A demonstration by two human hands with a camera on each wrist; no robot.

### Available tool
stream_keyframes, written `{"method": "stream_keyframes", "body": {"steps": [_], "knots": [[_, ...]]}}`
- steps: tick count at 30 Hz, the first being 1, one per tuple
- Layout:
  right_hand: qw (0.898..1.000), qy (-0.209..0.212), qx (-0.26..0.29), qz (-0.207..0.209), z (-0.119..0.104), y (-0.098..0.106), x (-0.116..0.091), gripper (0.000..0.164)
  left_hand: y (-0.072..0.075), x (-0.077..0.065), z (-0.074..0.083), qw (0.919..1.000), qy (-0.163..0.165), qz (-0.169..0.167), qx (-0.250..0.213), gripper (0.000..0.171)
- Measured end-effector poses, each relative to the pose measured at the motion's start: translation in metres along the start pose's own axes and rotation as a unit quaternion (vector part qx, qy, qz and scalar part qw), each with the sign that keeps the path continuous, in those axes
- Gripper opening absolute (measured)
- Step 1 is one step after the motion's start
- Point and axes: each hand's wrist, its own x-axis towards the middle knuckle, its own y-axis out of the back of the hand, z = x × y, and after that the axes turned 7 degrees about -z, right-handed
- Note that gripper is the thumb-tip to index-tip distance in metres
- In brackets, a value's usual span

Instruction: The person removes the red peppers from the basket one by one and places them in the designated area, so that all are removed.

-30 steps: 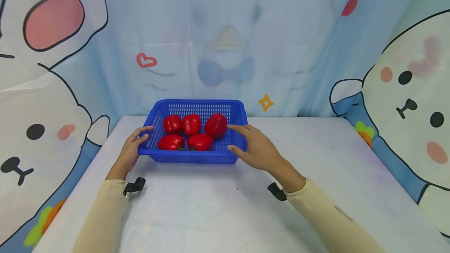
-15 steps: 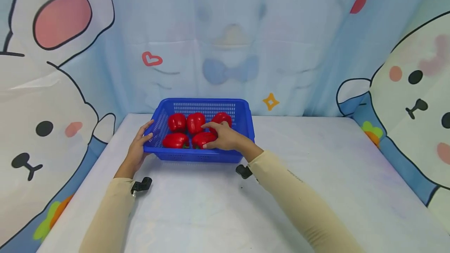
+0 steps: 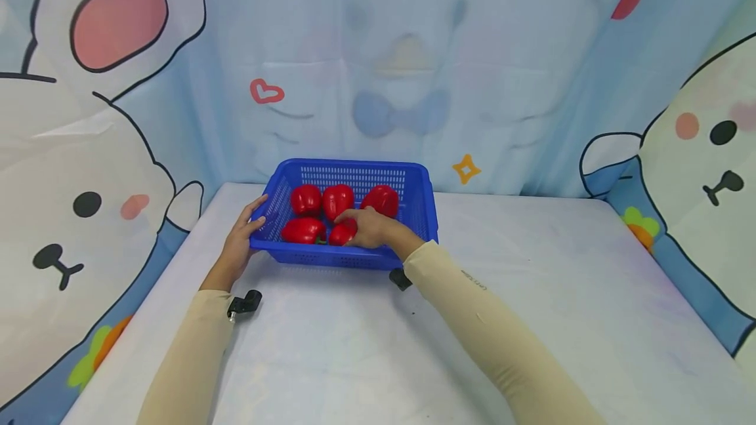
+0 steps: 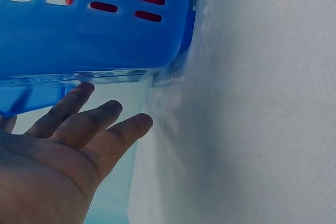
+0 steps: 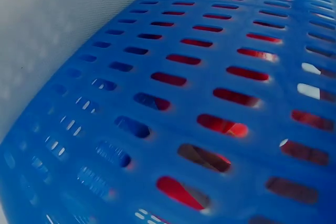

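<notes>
A blue perforated plastic basket [image 3: 348,257] holds several red bell peppers [image 3: 303,231]. In the head view my right hand [image 3: 370,228] reaches in over the basket's front right side, its fingers and thumb around the front right bell pepper [image 3: 342,233], which is partly hidden by the hand. My left hand [image 3: 239,236] is at the basket's left end, fingertips right at the rim. Its fingers [image 4: 118,129] look fairly straight beside the basket wall [image 4: 105,40] in the left wrist view. The right wrist view is filled by the perforated basket wall [image 5: 173,103], red showing through its slots.
The basket stands toward the back of a white-covered table [image 3: 331,346]. A light blue curtain [image 3: 508,51] with printed cartoon animals hangs behind and along both sides. A black wrist camera mount [image 3: 245,302] sits at the left sleeve.
My right hand has moved left and into the basket, from beside the back right pepper to the front right one. My left hand stays at the left rim. The head view has shifted slightly.
</notes>
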Motion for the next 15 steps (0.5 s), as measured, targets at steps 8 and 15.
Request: {"method": "stream_keyframes", "body": {"steps": [8,15], "knots": [[0.999,0.005,0.013,0.028,0.005,0.002,-0.003,0.062,0.0,0.001,-0.002,1.0,-0.004,0.003,0.008,0.052],[0.993,0.02,0.095,0.063,0.01,0.018,-0.017,0.069,0.0,-0.001,0.0,1.0,-0.004,-0.002,-0.001,0.053]]}}
